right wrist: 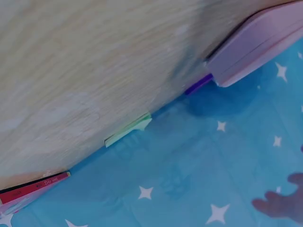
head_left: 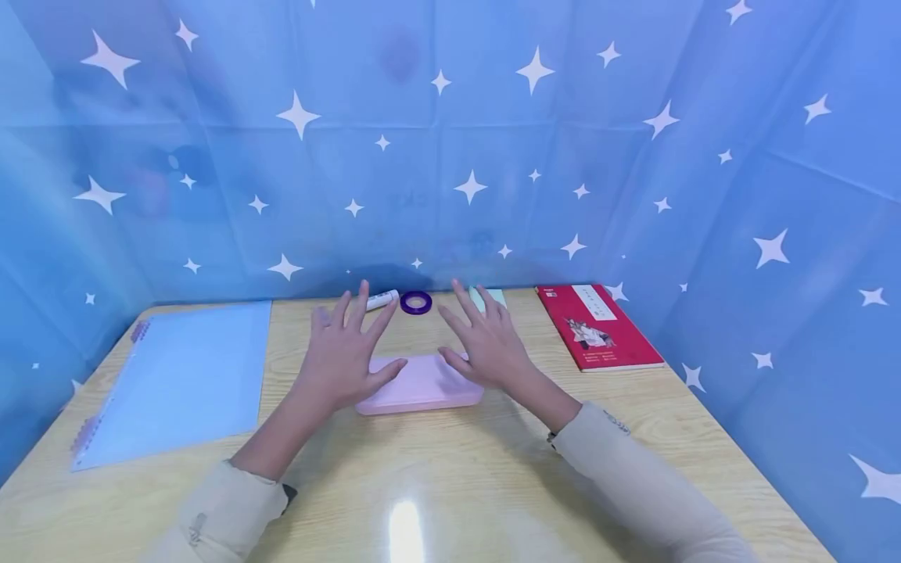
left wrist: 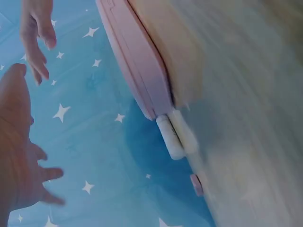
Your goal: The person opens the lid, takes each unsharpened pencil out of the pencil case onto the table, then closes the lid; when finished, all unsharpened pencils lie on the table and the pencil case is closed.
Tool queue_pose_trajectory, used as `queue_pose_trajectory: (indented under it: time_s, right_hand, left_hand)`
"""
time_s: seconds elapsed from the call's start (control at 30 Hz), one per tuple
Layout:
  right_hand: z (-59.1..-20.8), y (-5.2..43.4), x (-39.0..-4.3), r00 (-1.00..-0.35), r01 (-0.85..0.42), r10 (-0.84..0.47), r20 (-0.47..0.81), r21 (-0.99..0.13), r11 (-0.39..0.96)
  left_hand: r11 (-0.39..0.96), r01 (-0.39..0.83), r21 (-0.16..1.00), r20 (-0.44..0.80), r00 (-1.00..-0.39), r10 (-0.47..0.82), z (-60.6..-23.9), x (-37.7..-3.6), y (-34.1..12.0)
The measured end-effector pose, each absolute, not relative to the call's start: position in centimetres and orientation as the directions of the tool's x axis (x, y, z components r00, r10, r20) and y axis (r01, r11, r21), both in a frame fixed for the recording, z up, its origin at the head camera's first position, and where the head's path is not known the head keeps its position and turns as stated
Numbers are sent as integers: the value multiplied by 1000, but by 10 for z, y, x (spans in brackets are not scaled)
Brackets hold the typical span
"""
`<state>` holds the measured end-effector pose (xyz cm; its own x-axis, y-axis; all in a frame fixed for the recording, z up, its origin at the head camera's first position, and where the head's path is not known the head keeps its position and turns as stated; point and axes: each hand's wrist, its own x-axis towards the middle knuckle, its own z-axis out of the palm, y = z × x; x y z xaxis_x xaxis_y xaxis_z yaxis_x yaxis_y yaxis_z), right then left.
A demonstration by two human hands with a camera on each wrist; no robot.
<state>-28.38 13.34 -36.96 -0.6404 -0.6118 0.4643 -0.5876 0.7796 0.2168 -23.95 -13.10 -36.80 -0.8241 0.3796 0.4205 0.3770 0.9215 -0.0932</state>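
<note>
A pink pencil case (head_left: 422,387) lies closed on the wooden table. My left hand (head_left: 343,356) hovers over its left end, fingers spread and thumb pointing inward. Over the right end is my right hand (head_left: 490,348), also spread, with its thumb facing the other. Neither hand holds anything. In the left wrist view the left hand (left wrist: 21,151) and right hand (left wrist: 37,35) appear raised above the pencil case (left wrist: 142,61), apart from it. The right wrist view shows the case (right wrist: 255,45) at upper right and part of a hand (right wrist: 284,201) at the lower right edge.
Behind the case lie a white glue stick (head_left: 382,300), a purple tape roll (head_left: 416,303) and pale green sticky notes (head_left: 497,297). A small pink block (left wrist: 196,184) sits near the far edge. A blue ring-bound notebook (head_left: 190,375) is left, a red book (head_left: 619,344) right. Starred curtain (head_left: 422,156) surrounds the table.
</note>
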Motion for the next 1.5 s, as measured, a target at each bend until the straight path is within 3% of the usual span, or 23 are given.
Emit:
queue_pose_trajectory:
  time_s: [0.23,0.43,0.7,1.03,1.5]
  right_hand:
    - [-375,147,-271,-654,-716,-654,380,-29,698]
    - [-384,153,-267,-677,-736,-671,303,-252,629]
    - [-392,151,-278,-706,-687,-688,168,-402,606]
    - [-410,147,-285,-734,-641,-676,63,-393,659]
    - [-423,148,-287,-706,-687,-695,134,-366,627]
  left_hand:
    - [870,465,163,341,-854,392,-378,-235,-148]
    - [808,439,393,224,-898,379,-386,-235,-162]
    - [759,367,538,63,-915,398,-397,-245,-169]
    - [739,308,600,-43,-909,414,-417,-248,-171]
    - [606,265,750,-53,-889,455,-429,-253,-181]
